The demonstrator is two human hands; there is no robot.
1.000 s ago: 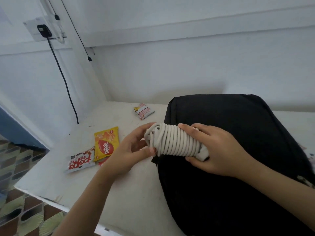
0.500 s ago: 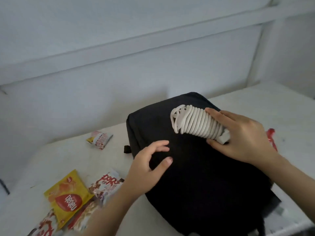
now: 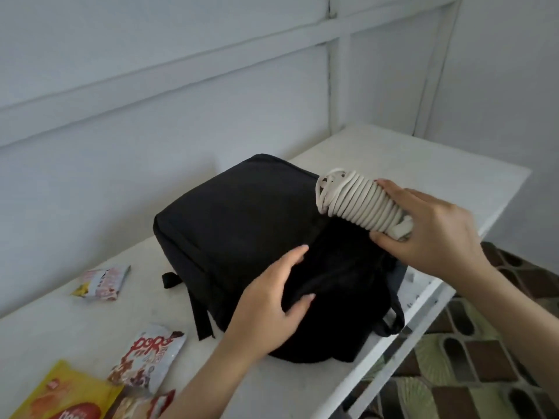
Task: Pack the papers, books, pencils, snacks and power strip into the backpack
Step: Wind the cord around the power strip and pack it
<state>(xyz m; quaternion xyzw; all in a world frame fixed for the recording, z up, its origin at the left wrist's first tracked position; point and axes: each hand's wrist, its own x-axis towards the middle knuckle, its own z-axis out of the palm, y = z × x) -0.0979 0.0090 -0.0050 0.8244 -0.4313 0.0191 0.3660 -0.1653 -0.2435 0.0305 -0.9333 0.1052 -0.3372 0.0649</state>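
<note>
A black backpack [image 3: 242, 213] lies flat on the white table [image 3: 393, 155]. My right hand [image 3: 435, 228] grips the power strip [image 3: 357, 201], a white bar with its cord wound round it in tight coils, above the backpack's right side. On the backpack's near part rests my left hand [image 3: 272, 300], fingers spread and touching the dark fabric. Snack packs lie on the table to the left: a small one [image 3: 102, 282] further back, a white-and-red one [image 3: 148, 355] and a yellow one [image 3: 63, 394] at the bottom left. The papers, books and pencils are not in view.
White walls stand close behind the table and at its right end. The table's front edge runs diagonally at the right, with a patterned floor [image 3: 484, 358] below it. A black strap [image 3: 202, 313] trails from the backpack's left side.
My right hand has carried the power strip further right, over the backpack's right side. My left hand has come down onto the backpack's near part. The view has swung rightward.
</note>
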